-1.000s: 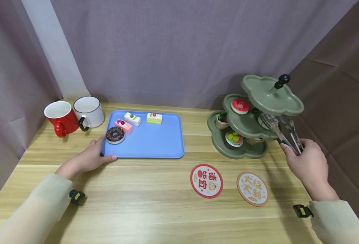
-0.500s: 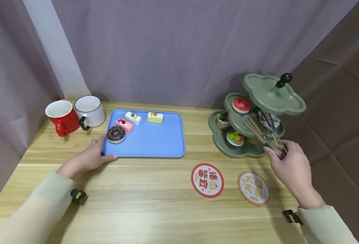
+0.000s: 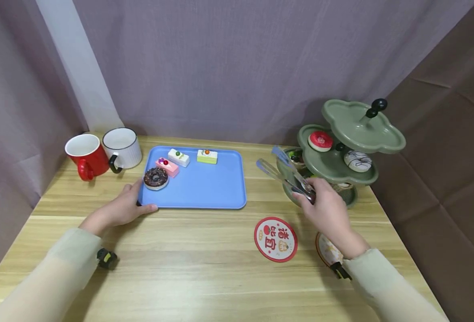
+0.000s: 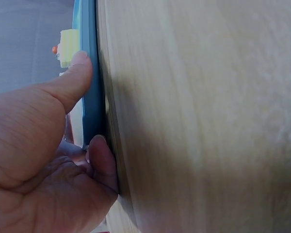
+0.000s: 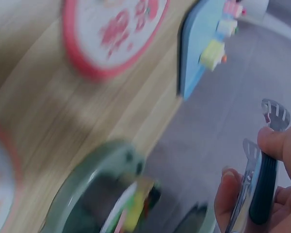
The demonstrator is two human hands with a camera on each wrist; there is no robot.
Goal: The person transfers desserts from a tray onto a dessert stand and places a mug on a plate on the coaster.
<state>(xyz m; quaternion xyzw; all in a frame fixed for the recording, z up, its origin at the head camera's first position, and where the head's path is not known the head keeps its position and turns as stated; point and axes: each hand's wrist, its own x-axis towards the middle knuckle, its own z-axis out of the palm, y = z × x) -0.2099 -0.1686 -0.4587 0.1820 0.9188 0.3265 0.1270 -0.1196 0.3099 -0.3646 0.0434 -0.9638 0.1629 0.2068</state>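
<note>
The right hand (image 3: 328, 211) is gripping the tongs (image 3: 295, 173) while the left hand (image 3: 119, 209) is holding the near-left corner of the blue tray (image 3: 204, 188).
Raised above the counter (image 3: 192, 264), the tongs are pointing far-left toward the tray, tips spread, their long axis running aslant; the tray is lying with its long axis left to right, carrying a chocolate doughnut (image 3: 150, 182) and three cake slices (image 3: 167, 167); outward, a green stand (image 3: 333, 167) is standing right, two mugs (image 3: 93, 158) left.
</note>
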